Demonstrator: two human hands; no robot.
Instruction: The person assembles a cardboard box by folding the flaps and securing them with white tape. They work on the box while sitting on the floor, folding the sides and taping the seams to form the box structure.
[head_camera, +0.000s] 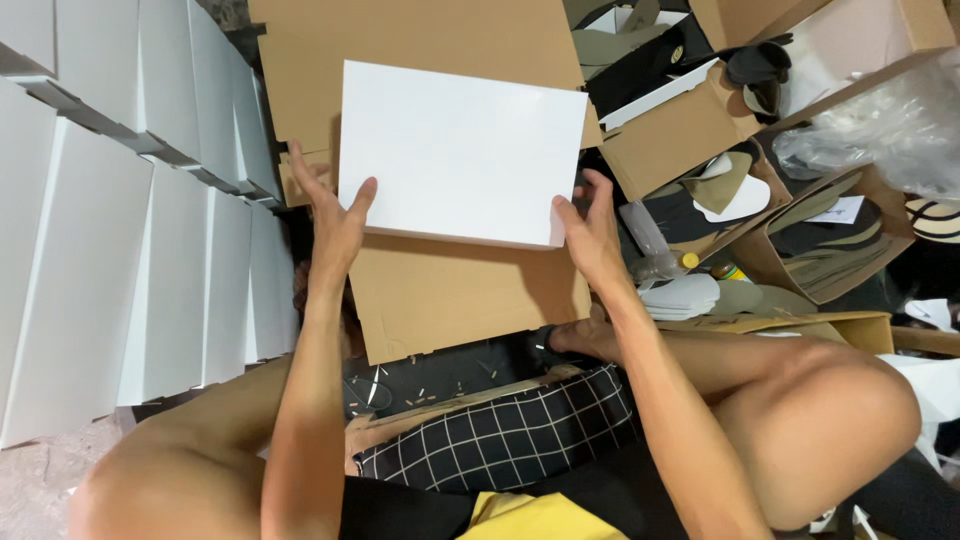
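Two hands hold one white box by its near corners, above a flat sheet of brown cardboard that lies on the floor in front of the seated person. The left hand presses against the box's left edge with its thumb laid over the white top and its fingers spread along the side. The right hand clasps the near right corner, thumb on the top face and fingers curled around the edge; whether the fingertips reach under the box is hard to tell from this angle. The box sits level, its plain top facing the camera, and it covers the seam between the flat sheet and a second, larger piece of cardboard beyond it.

Left of the box stands a row of stacked white boxes, set close together and leaning in line. Right of the box are several open cardboard cartons holding dark and olive pieces of cut material, and a crumpled clear plastic bag lies further right still. Nearer than the box, the person's bare knees frame a black cushion with a white grid pattern.
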